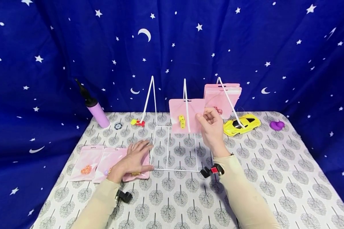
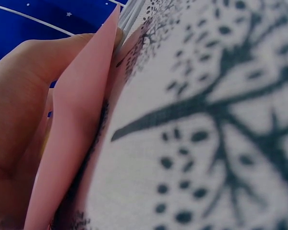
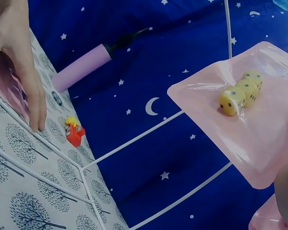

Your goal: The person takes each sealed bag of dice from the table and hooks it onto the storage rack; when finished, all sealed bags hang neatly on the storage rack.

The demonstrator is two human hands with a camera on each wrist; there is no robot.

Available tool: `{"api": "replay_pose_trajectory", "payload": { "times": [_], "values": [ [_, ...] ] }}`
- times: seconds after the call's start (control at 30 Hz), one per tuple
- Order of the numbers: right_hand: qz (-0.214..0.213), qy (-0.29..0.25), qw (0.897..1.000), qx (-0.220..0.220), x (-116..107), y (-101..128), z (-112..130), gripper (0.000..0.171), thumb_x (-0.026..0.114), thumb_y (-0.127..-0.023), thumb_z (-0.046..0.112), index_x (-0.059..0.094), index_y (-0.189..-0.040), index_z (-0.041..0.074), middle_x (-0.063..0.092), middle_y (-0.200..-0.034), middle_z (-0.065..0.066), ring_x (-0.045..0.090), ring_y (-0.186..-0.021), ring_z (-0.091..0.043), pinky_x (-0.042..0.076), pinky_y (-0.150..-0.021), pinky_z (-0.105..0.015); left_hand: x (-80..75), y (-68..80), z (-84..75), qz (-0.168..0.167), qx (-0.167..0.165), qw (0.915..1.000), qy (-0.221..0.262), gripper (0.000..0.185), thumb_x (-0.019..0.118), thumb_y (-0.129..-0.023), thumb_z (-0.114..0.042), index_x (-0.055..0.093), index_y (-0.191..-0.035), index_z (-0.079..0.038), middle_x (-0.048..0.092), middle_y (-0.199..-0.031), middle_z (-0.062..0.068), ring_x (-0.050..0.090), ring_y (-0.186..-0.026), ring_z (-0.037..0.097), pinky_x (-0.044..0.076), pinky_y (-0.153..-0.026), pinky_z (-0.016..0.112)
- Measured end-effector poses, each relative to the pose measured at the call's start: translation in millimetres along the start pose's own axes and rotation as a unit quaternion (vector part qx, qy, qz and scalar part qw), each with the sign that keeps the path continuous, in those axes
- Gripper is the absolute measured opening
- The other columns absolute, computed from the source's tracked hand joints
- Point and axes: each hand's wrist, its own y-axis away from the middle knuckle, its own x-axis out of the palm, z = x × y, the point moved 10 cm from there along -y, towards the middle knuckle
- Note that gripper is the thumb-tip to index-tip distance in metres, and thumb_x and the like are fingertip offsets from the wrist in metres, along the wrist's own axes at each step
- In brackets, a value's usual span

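Note:
A pink zip bag of yellow dice (image 1: 176, 109) hangs by its top slot on the middle prong of a white wire rack (image 1: 177, 170). My right hand (image 1: 213, 133) pinches that bag's right edge between thumb and fingers. In the right wrist view the dice (image 3: 233, 99) show through the bag's clear front. My left hand (image 1: 133, 159) lies spread over the rightmost of three pink bags on the table, its fingers near the rack's left side. The left wrist view shows this bag (image 2: 81, 105) up close, under the hand. Its contents are mostly covered.
Several pink bags (image 1: 225, 90) hang on the right prong, above a yellow toy car (image 1: 243, 124). A purple duck (image 1: 276, 125) sits farther right. On the left are two flat bags (image 1: 87, 156), a lilac pump (image 1: 98, 116), a poker chip (image 1: 118, 126) and a small red-yellow toy (image 1: 138, 123).

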Motion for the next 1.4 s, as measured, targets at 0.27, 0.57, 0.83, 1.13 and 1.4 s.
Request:
{"api": "replay_pose_trajectory", "payload": {
  "times": [0.27,0.57,0.83,1.13,1.4],
  "values": [
    [-0.003,0.001,1.000,0.013,1,-13,-8,0.028,0.056,-0.084,-0.018,0.063,-0.091,0.008,0.062,-0.085,-0.001,0.054,-0.079,-0.012,0.052,-0.075,-0.019,-0.4,0.2,-0.5,-0.009,0.004,0.9999,-0.005,0.099,0.067,-0.075,-0.069,0.030,-0.153,-0.021,0.018,-0.163,0.008,0.014,-0.148,0.038,0.007,-0.113,0.072],
    [0.001,0.014,1.000,0.005,6,-28,-12,0.029,0.057,-0.084,-0.017,0.064,-0.090,0.011,0.061,-0.083,0.001,0.053,-0.080,-0.012,0.052,-0.076,-0.018,-0.6,0.5,-1.1,-0.009,0.003,0.9999,-0.007,0.099,0.066,-0.076,-0.070,0.030,-0.154,-0.022,0.017,-0.163,0.009,0.014,-0.148,0.038,0.007,-0.113,0.072],
    [-0.003,-0.005,1.000,0.000,6,-39,-18,0.029,0.056,-0.083,-0.019,0.062,-0.087,0.008,0.063,-0.080,0.001,0.055,-0.077,-0.011,0.052,-0.073,-0.017,-0.9,-0.7,-0.6,-0.010,0.003,0.9999,-0.012,0.098,0.067,-0.075,-0.068,0.030,-0.153,-0.022,0.019,-0.162,0.010,0.015,-0.148,0.038,0.008,-0.114,0.071],
    [-0.009,0.004,1.000,0.004,2,-47,-21,0.030,0.056,-0.084,-0.019,0.063,-0.087,0.010,0.064,-0.081,0.001,0.055,-0.076,-0.010,0.053,-0.073,-0.017,0.8,-0.1,-0.3,-0.006,0.003,1.0000,-0.005,0.100,0.066,-0.075,-0.071,0.030,-0.154,-0.021,0.018,-0.163,0.010,0.014,-0.149,0.038,0.007,-0.114,0.070],
    [-0.026,-0.003,1.000,0.006,-1,-53,-26,0.031,0.055,-0.083,-0.021,0.062,-0.085,0.009,0.065,-0.079,0.001,0.057,-0.075,-0.010,0.053,-0.073,-0.018,2.8,-0.8,1.9,-0.001,-0.002,1.0000,-0.009,0.101,0.063,-0.074,-0.074,0.028,-0.154,-0.023,0.016,-0.163,0.008,0.012,-0.149,0.037,0.006,-0.114,0.070]
  ]
}}
